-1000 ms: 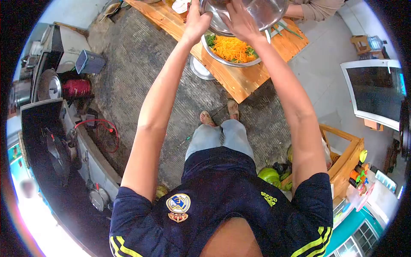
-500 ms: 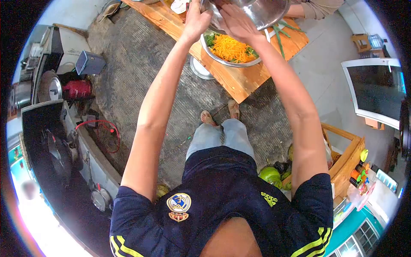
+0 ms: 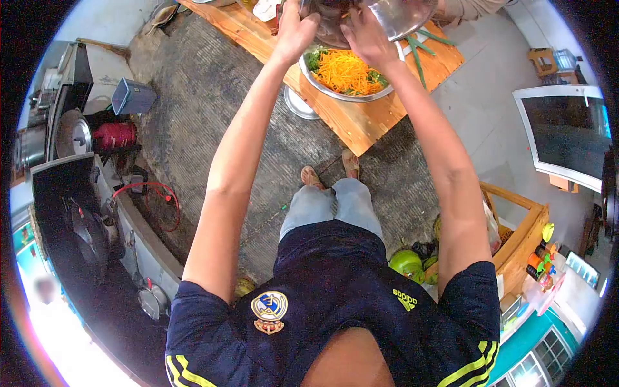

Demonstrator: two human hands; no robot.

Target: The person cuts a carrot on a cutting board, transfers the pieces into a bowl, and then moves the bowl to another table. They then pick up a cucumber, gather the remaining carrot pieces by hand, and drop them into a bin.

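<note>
Metal pot point(image 3: 403, 20) up at the top edge of view, tilted, just above a wide bowl point(image 3: 360, 99) on the wooden table point(image 3: 362, 132). Left hand point(image 3: 298, 32) is closed around the pot's left side, thumb showing on the near face. Right hand point(image 3: 370, 40) is at the pot's mouth, fingers bent and bunched — can't tell whether they pinch anything, pot interior is dark and cut off.

Handling, my guess: pot is stiff, smooth, fairly light for its size, slippery if wet; best hold is the rim, opposite sides — one-sided grip would let it swing. Carrot shreds point(image 3: 345, 72) in the bowl look light, limp, easily scattered; greens point(image 3: 315, 59) beside them soft, bruise easily. Green stalks point(image 3: 416, 59) lie right of the bowl.
</note>
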